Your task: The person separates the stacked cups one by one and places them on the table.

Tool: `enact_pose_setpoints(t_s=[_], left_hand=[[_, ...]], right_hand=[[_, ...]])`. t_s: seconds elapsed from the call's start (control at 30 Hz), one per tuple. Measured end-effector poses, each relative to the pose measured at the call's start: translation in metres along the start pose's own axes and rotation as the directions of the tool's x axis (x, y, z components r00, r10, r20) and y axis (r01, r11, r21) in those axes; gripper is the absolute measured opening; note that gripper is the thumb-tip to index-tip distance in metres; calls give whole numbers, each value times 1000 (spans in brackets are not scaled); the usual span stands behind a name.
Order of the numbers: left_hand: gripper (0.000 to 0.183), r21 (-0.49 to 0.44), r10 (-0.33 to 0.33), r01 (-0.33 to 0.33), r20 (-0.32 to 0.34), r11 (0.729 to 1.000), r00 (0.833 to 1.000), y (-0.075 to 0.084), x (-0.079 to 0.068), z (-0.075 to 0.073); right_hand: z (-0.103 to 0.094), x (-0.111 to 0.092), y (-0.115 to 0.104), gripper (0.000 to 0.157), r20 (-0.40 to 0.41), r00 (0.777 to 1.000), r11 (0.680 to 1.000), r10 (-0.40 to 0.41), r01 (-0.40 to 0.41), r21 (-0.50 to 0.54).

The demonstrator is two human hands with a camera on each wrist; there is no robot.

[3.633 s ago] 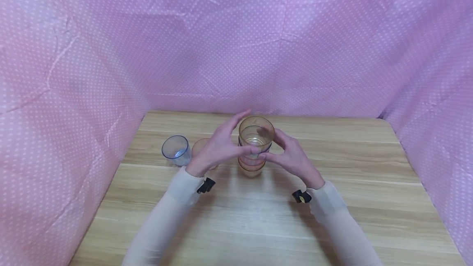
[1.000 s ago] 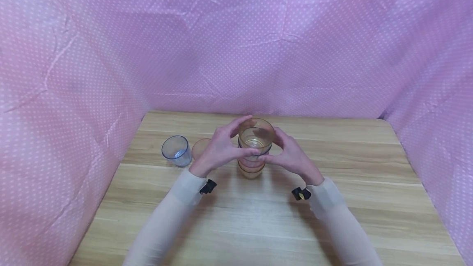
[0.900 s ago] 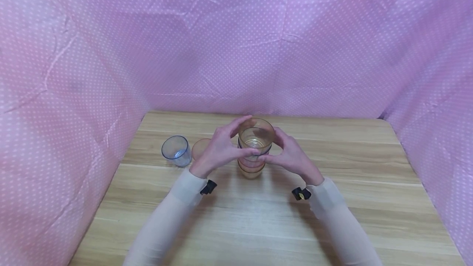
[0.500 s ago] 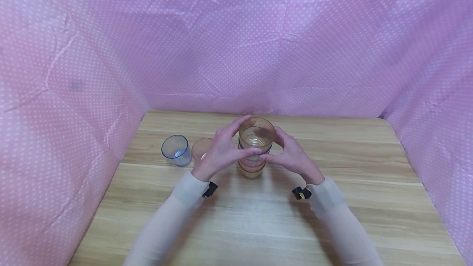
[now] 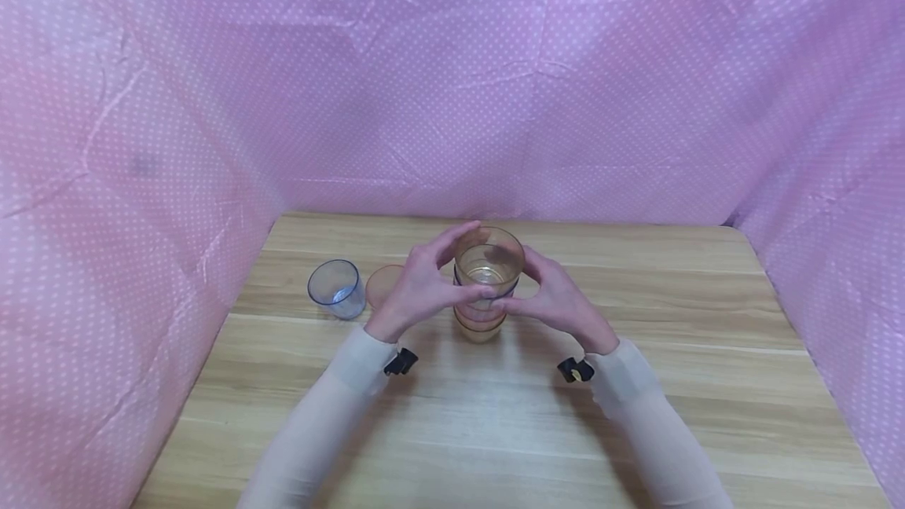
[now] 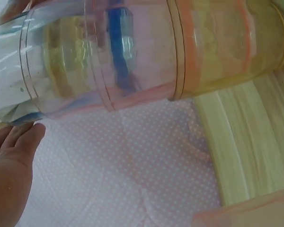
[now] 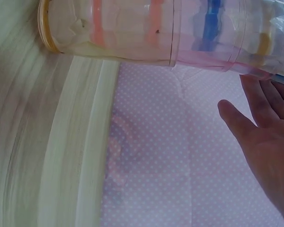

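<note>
Your left hand (image 5: 419,287) and right hand (image 5: 566,303) clasp the upper part of the stack of translucent cups (image 5: 488,267), thumbs near, fingers far, on the tabletop (image 5: 672,297), right of the blue-rimmed cup (image 5: 336,291); likely light, stiff and slippery, best steadied across its joints

Tumbler stack (image 5: 488,277): nested, transp., upright on bench (image 5: 481,430)
Top cup (image 5: 489,256): amber, mouth up
Mid cups (image 5: 479,313): blue-rimmed abv. pink
Base cup (image 5: 480,333): yel./amber tint
</note>
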State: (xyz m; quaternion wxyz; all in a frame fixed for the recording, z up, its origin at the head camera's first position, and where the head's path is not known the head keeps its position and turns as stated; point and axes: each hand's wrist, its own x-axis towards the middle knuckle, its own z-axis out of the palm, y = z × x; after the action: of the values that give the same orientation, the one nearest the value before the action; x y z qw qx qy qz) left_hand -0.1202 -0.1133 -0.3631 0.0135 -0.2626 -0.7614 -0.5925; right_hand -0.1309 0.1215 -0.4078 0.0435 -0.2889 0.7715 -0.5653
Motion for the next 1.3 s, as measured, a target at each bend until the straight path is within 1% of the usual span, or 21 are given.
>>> enact_pose_setpoints(t_s=[0.17, 0.23, 0.3, 0.43, 0.53, 0.63, 0.77, 0.87, 0.93, 1.07, 1.17, 1.3], left_hand=[[88, 14, 58, -57, -44, 998, 997, 17, 9, 0], [88, 11, 60, -59, -43, 998, 997, 21, 12, -1], [89, 1, 44, -44, -41, 999, 998, 22, 12, -2], [90, -18, 17, -18, -40, 1000, 999, 20, 8, -6], [89, -40, 22, -24, -43, 999, 999, 20, 5, -9], [89, -33, 57, -59, -58, 998, 997, 21, 2, -15], [86, -24, 114, -117, -81, 993, 990, 26, -1, -23], [88, -56, 136, -142, -93, 988, 986, 31, -4, -28], [93, -78, 154, -163, -103, 984, 983, 33, -5, -31], [98, -102, 185, -200, -137, 974, 973, 35, -9, -35], [99, -127, 195, -216, -165, 968, 967, 35, -12, -39], [97, -166, 196, -226, -179, 960, 964, 36, -19, -44]], right_hand=[[0, 1, -2, 76, -33, 999, 997, -17, 15, -73], [1, 0, -3, 76, -40, 999, 996, -9, 5, -90], [1, 0, -3, 77, -37, 999, 996, 3, -6, -88], [2, 1, -2, 80, -30, 999, 997, 17, -19, -75], [2, 0, -2, 80, -30, 999, 998, 26, -27, -61], [2, 0, -2, 79, -26, 999, 998, 33, -34, -57], [3, 0, -1, 81, -22, 998, 998, 50, -51, -44], [2, 0, -1, 83, -21, 998, 998, 53, -54, -39], [2, 1, -1, 83, -21, 999, 998, 47, -48, -40], [3, 2, -2, 82, -23, 999, 999, 41, -42, -34], [3, 2, -2, 80, -20, 999, 999, 40, -40, -11], [4, 2, -2, 77, -19, 999, 999, 35, -34, 14]])
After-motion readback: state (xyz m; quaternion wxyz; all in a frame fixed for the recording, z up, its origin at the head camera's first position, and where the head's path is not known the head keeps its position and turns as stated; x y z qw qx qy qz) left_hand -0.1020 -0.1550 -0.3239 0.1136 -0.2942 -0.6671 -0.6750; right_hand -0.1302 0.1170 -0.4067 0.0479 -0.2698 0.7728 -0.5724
